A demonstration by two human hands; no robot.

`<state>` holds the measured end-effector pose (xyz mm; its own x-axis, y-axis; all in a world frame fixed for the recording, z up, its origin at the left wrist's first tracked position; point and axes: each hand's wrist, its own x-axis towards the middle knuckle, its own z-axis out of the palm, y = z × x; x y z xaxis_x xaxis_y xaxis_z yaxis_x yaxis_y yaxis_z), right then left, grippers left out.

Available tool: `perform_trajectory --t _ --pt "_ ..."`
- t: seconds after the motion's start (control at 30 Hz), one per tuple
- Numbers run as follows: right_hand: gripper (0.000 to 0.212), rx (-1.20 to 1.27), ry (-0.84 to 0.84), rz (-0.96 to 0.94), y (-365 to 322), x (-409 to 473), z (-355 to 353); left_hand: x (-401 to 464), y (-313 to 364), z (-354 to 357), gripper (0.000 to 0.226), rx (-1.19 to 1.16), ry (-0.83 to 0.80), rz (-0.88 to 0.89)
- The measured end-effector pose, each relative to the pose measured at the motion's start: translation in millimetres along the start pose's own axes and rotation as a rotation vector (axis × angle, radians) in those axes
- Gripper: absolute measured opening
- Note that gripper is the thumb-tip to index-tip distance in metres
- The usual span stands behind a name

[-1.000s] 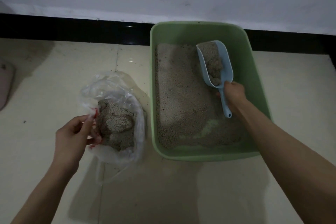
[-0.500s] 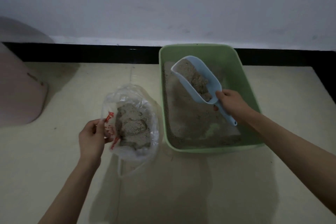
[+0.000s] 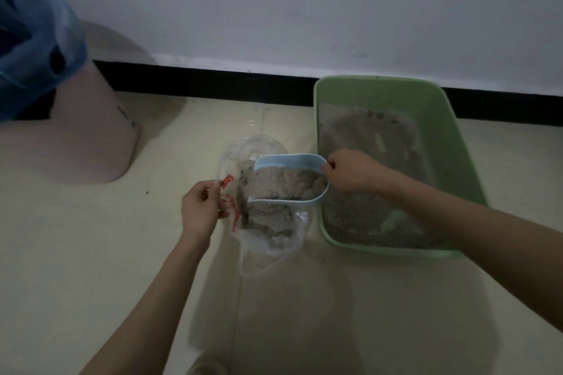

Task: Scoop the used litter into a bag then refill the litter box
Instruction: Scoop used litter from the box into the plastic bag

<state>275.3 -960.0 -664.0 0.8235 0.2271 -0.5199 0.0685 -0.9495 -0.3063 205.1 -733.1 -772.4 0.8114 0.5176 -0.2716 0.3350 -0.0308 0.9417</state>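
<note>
Litter, a full grey load of it, sits in the pale blue scoop, and the scoop is right over the mouth of the clear plastic bag on the floor. The right hand is wrapped tight round the scoop's handle end, knuckles up. The left hand pinches the near edge of the bag, by the red print, and holds the opening wide. More grey litter already lies in the bag under the scoop.

Now the pour, and here's how to do it well, I'd say: keep the scoop's lip low inside the opening, then tip it slowly toward the left so the clumps slide rather than drop. The left hand should keep that rim lifted and taut; if the thin plastic sags, grains will spill onto the tiles. In this dim light I can't quite tell whether the scoop's front lip touches the bag.

Just to the right stands the green litter box, with a good deal of litter left across its bottom, so more trips look likely.
</note>
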Motion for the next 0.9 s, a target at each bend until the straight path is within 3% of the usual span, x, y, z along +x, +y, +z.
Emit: perform_trajectory --t 0.23,0.53,0.73,0.8,0.9 --pt "0.020 -0.367 0.092 -0.050 -43.0 1.7 -8.2 -0.6 -3.8 -0.3 0.019 0.004 -0.009 0.004" --pt "0.028 -0.717 0.249 -0.183 -65.6 -3.7 -18.1 5.2 -12.1 -0.1 0.013 0.082 -0.013 -0.019" --pt "0.008 -0.676 0.281 -0.249 -54.5 -8.6 -10.3 5.0 -10.1 -0.1 0.015 0.102 -0.025 -0.025" --pt "0.016 -0.563 0.302 -0.218 -41.9 -8.2 -10.6 5.2 -10.7 -0.1 0.017 0.124 -0.046 -0.038" --pt "0.032 -0.202 0.338 -0.099 -4.9 -7.7 -18.7 5.1 -10.6 -0.5 0.019 0.176 -0.061 -0.031"
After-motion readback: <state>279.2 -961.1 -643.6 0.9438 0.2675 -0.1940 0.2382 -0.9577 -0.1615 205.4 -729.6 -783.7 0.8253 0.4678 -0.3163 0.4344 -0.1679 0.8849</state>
